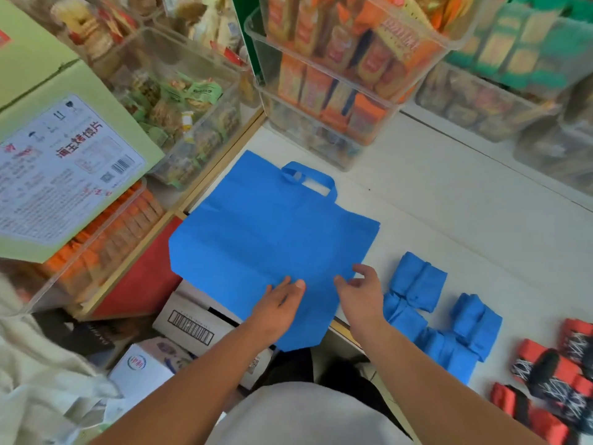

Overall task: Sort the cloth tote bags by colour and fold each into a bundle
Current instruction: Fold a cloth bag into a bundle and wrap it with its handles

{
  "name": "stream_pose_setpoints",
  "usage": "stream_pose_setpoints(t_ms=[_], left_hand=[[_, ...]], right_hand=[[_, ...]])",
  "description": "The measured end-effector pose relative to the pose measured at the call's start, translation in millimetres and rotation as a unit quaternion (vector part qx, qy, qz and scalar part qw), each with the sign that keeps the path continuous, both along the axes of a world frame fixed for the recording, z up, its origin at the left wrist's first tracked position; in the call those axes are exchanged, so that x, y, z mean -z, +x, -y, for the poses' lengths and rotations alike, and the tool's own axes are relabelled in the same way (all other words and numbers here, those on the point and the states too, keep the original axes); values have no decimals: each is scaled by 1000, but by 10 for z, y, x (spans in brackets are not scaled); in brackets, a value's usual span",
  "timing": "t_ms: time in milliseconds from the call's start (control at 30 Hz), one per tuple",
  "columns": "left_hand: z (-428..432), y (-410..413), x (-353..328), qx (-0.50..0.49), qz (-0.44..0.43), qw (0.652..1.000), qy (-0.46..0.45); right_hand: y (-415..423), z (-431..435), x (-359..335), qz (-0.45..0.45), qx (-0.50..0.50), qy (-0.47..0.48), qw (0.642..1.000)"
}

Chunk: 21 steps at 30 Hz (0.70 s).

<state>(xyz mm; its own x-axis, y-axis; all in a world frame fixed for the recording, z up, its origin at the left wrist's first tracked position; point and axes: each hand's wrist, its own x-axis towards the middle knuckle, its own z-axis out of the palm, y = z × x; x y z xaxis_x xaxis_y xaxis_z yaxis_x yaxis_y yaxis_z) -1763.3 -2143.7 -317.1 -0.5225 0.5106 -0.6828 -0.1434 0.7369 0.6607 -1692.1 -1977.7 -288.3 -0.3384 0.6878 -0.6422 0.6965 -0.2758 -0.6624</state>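
Note:
A blue tote bag [256, 245] lies spread flat on the white counter [449, 194], its handles [316, 181] pointing away and its near corner hanging over the counter's edge. My left hand [282, 300] rests flat on the bag's near part with fingers straight. My right hand [359, 290] hovers at the bag's right near edge, fingers loosely curved; whether it touches the cloth is unclear. To the right lie several folded blue bundles [417, 284] and, further right, red-and-black folded bundles [552, 370].
Clear plastic bins of packaged snacks [337, 75] line the back of the counter. A green cardboard box [64, 155] sits on bins at the left. Cartons [192, 326] and pale cloth [38, 380] lie below the counter's edge.

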Motion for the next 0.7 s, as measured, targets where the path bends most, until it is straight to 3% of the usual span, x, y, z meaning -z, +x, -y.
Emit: stream_pose_setpoints(t_ms=[67,200,333,500,600,700], left_hand=[[13,-2,-48,3,16,1000,15],[-15,31,-121,6,44,998,44],[-10,-3,-179,-12,71,997,16],[-27,6,-254,-33,78,996,16],[-117,18,-364,-19,33,999,34],[-149,15,-366,46,-112,992,32]], right_hand=[[-52,-20,10,-17,-1,37,999],[-128,-56,-63,-51,25,-9,998],[-142,-157,-79,-11,-73,72,995],[-116,-203,-40,-37,-115,69,990],[-107,-215,-8,-59,-121,89,987],[-169,-286,-136,-102,-123,90,983]])
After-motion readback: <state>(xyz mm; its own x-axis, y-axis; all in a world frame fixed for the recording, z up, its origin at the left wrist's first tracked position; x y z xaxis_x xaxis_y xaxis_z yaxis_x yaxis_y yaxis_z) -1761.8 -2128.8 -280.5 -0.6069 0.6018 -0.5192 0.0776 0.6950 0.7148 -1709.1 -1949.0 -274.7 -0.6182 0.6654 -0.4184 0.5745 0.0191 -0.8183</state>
